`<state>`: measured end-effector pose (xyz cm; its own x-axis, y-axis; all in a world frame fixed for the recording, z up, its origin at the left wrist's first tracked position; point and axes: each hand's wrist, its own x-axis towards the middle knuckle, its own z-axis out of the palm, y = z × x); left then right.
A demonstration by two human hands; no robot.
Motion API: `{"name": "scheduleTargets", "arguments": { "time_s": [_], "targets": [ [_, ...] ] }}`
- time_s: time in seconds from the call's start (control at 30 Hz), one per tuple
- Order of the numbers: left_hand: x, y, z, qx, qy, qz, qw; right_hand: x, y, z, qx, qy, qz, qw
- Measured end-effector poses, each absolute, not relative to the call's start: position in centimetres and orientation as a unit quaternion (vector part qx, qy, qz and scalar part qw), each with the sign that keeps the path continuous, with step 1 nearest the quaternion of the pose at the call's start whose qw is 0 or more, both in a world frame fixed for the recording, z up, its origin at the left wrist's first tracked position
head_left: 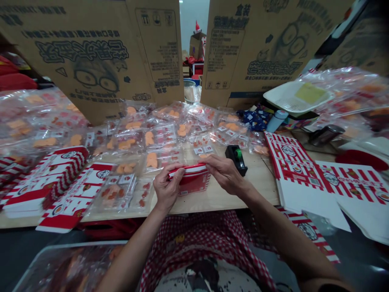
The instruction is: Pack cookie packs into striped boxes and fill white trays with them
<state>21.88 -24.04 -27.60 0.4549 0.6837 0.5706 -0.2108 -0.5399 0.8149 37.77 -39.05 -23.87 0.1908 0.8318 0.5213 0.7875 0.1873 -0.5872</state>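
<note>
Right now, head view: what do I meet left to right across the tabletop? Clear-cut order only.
Stack of striped cartons → left hand → red box → black tape dispenser → light-blue cylinder → dark shiny cylinder.

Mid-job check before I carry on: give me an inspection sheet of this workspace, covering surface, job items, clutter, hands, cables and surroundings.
Surface: light wooden table, many clear bags spread across it.
Job items: red-and-white box in hand; printed cartons stacked at left, more at right.
Clutter: tape dispenser, bottle and white basket at right.
Hands: left hand and right hand both grip the box near its top edge.
Cables: nothing seen.
Surroundings: large cardboard behind; tub at lower left.
</note>
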Motion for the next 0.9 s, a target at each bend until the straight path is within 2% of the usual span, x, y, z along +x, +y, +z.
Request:
{"name": "scheduleTargets", "arguments": {
  "time_s": [0.1, 0.2, 0.33, 0.4, 0.5, 0.7, 0.8, 0.9],
  "targets": [
    [21.6, -24.0, -27.3, 0.733, 0.124, 0.487, 0.458, 37.3, -39.5, -23.6, -0.652, -0.619, 0.023, 0.437],
    [21.1, -22.9, -27.2, 0.755, 0.024, 0.444, 0.482, 37.4, -39.9, -23.9, -0.629, -0.644, -0.026, 0.436],
    [20.5, -20.7, -27.9, 0.782, -0.049, 0.417, 0.46, 38.4, -40.4, -25.2, -0.58, -0.715, -0.087, 0.381],
    [20.4, -19.9, -27.9, 0.803, -0.064, 0.422, 0.416, 38.9, -40.5, -25.9, -0.57, -0.724, -0.111, 0.373],
    [20.7, -19.8, -26.6, 0.836, -0.086, 0.421, 0.341, 38.8, -40.2, -26.7, -0.563, -0.71, -0.113, 0.408],
    [22.3, -21.6, -22.9, 0.916, -0.119, 0.362, 0.125, 38.2, -39.9, -25.7, -0.58, -0.651, -0.025, 0.49],
    [23.3, -22.2, -22.6, 0.911, -0.108, 0.387, 0.093, 40.9, -41.5, -25.8, -0.666, -0.524, 0.05, 0.529],
    [24.3, -22.8, -23.1, 0.901, -0.11, 0.411, 0.081, 44.8, -44.1, -27.2, -0.839, -0.246, 0.05, 0.482]
  ]
}}
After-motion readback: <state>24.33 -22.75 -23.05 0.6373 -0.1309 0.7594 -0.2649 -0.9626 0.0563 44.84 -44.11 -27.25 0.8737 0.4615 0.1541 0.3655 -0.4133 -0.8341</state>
